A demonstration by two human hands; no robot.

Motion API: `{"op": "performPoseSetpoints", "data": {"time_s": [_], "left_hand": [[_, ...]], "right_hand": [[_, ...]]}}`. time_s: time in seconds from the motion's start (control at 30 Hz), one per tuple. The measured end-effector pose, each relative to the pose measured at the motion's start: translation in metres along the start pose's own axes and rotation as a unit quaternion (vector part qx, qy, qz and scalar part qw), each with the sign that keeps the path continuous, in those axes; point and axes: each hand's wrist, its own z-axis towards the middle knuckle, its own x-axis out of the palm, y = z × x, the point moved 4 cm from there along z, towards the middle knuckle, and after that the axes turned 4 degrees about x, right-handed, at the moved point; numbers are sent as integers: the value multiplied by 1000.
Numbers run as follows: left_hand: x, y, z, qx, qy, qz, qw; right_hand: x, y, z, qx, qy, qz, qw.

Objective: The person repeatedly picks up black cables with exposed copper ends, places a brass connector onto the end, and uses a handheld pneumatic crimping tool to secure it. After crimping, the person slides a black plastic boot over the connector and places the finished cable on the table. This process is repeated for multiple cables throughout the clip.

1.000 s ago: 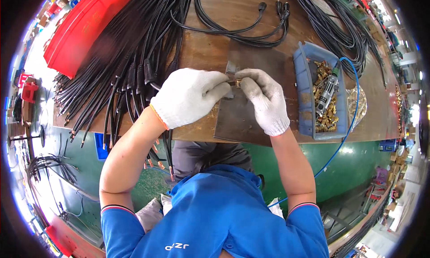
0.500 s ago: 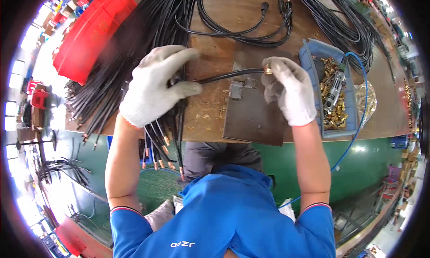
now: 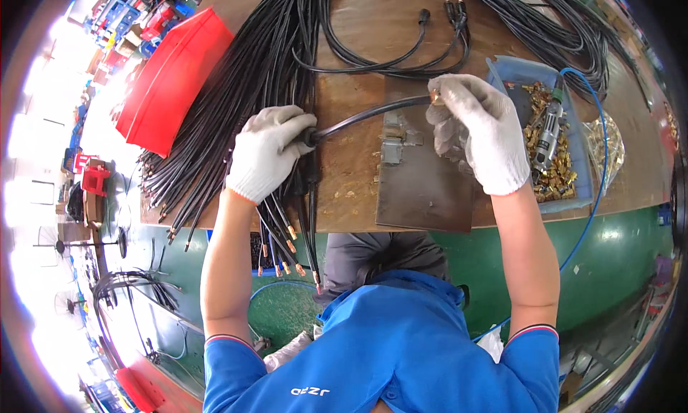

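Note:
Both hands wear white knit gloves. My left hand grips a black cable at its thick middle part, right beside a large bundle of black cables that hangs over the table's near edge. My right hand pinches the same cable's brass-tipped end above a dark metal plate that carries a small metal fixture. The cable stretches taut between my two hands.
A blue bin of brass fittings with a grey power tool stands at the right, a blue hose curving past it. A red tray lies at the left. More black cables loop across the wooden table.
My hands, together over the plate a second ago, have drawn apart. The left hand moved left to the bundle, the right stayed at the brass end, and the cable now stretches between them.

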Motion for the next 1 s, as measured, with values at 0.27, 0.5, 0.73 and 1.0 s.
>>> {"op": "performPoseSetpoints", "data": {"time_s": [0.27,0.5,0.73,1.0], "left_hand": [[-14,-53,2,17,30,-140,990],[-5,-66,-5,-27,61,-284,957],[-2,-76,-3,-7,47,-288,957],[5,-73,-5,33,5,-242,970]], "right_hand": [[19,5,-45,-138,50,-214,966],[20,-8,-55,-141,104,-115,978],[15,-8,-57,-208,103,-159,959],[15,-4,-56,-240,99,-195,946]]}}
